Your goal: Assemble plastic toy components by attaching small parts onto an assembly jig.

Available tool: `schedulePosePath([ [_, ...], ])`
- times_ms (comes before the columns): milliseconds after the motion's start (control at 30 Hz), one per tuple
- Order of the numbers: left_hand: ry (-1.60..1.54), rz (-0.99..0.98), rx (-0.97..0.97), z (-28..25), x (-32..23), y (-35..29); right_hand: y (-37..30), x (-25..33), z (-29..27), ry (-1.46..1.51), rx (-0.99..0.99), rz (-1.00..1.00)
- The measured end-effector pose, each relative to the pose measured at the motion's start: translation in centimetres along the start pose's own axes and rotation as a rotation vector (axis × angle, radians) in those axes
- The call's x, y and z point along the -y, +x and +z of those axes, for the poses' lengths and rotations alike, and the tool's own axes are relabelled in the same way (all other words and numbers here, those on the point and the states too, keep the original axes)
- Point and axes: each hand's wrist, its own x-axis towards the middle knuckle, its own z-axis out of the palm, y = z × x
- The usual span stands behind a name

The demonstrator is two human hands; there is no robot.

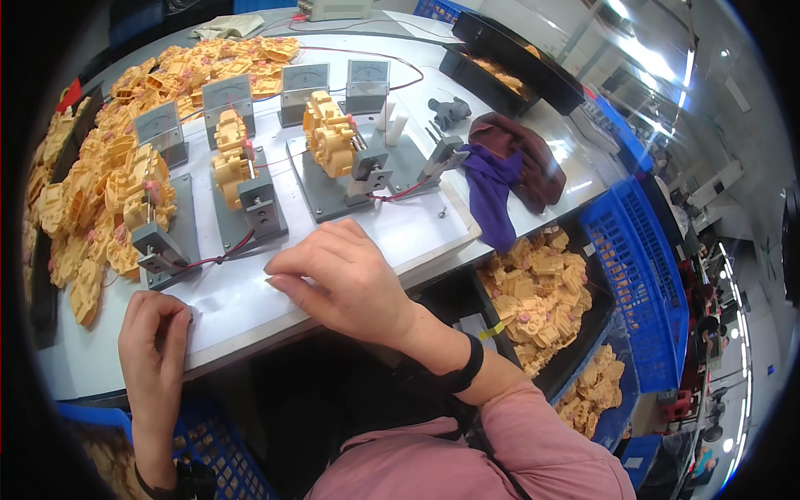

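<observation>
My right hand [346, 283] hovers over the front of a white board [275, 304], its thumb and forefinger tips drawn together and nothing visible between them. Farther left, my left hand [154, 337] rests at the board's front edge with curled fingers; whatever they may hold is hidden. Ahead stand grey test stands with yellow plastic gear housings on them: one housing at the left [150, 196], a second [229, 162] beside it, and a third [329, 133] beyond my right hand. The rightmost stand [446, 154] carries no housing. Grey panel meters [306, 90] stand behind.
Yellow housings lie heaped [100, 183] on the left. A purple and maroon cloth [517, 162] lies at the right, near a small grey object [450, 111]. Below it, a black bin [492, 312] holds more housings. Blue crates [637, 275] stand beside it; red wires cross the table.
</observation>
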Motion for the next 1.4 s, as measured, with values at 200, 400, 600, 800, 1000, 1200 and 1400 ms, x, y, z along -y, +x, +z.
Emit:
schedulePosePath([
  [200,-0.039,0.089,0.012,0.5,0.0,0.7,-0.5,-0.1,-0.9,-0.09,0.036,0.052],
  [400,-0.051,0.137,-0.025,-0.1,0.7,-0.2,0.0,0.9,-0.7,-0.049,0.068,0.076],
  [600,-0.054,0.139,-0.029,-0.2,1.2,-0.3,-0.1,2.1,-0.1,0.015,0.098,0.07],
  [800,-0.041,0.174,-0.048,0.0,1.8,-0.4,1.8,5.0,2.2,0.116,0.126,-0.029],
  [1000,-0.054,0.172,-0.043,-0.1,1.6,-0.3,3.0,5.7,5.2,0.272,0.032,0.164],
  [1200,-0.056,0.18,-0.044,0.0,1.8,-0.4,3.0,4.9,7.3,0.334,-0.007,0.3],
  [1400,-0.087,0.147,-0.003,-0.4,1.5,-0.3,2.9,4.6,7.5,0.388,-0.016,0.396],
])
